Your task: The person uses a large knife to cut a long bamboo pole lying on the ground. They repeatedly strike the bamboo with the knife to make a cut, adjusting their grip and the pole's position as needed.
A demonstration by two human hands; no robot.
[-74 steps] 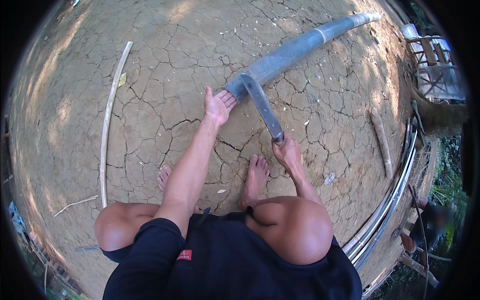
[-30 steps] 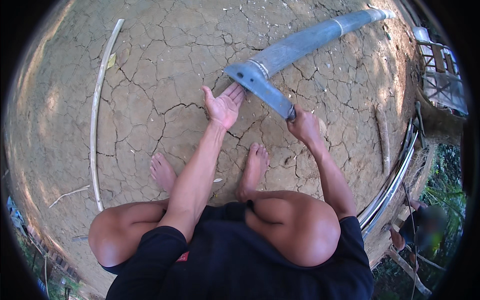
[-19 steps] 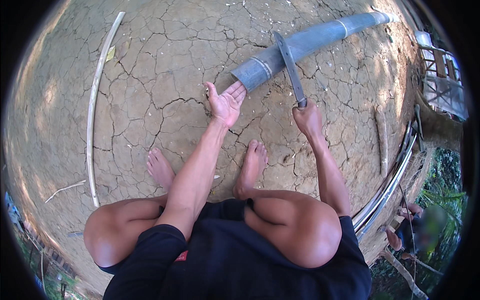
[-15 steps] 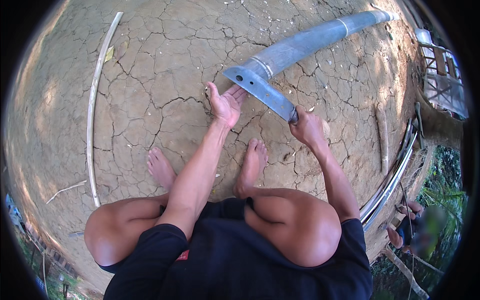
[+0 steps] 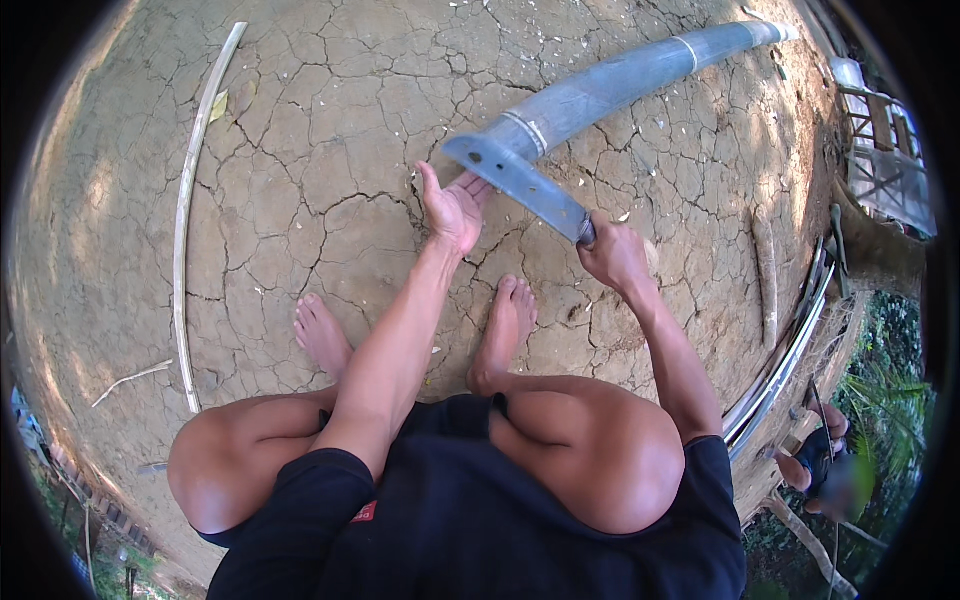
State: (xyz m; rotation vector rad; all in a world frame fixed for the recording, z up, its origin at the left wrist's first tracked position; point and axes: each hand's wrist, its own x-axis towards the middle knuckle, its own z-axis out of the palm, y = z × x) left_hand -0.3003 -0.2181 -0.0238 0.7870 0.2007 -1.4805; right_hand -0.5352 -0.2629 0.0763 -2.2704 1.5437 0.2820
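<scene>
At the far left of the frame, one long pale strip (image 5: 186, 215) lies on the cracked ground, running from the upper left down toward the person's left knee. One yellowish leaf (image 5: 219, 107) lies just beside its upper part, and one thin twig (image 5: 132, 382) lies at the lower left. Two bare feet rest on the ground below the middle: the left foot (image 5: 322, 337), then the right foot (image 5: 503, 335).

Between and above them, the left hand (image 5: 455, 214) is palm up, its thumb apart and its four fingers stretched out; their tips are hidden, so whether they touch anything cannot be told. The one grey bamboo tube (image 5: 620, 88) lies from the upper centre to the upper right, two pale rings clear along it. One machete (image 5: 545, 195) crosses in front of its near end; contact is unclear. The right hand (image 5: 613, 252), right of centre, has its fingers closed around the machete's handle.

Farther right lie one short stick (image 5: 766, 280) and several slender poles (image 5: 788, 370). One other person (image 5: 818, 460) is at the lower right.
</scene>
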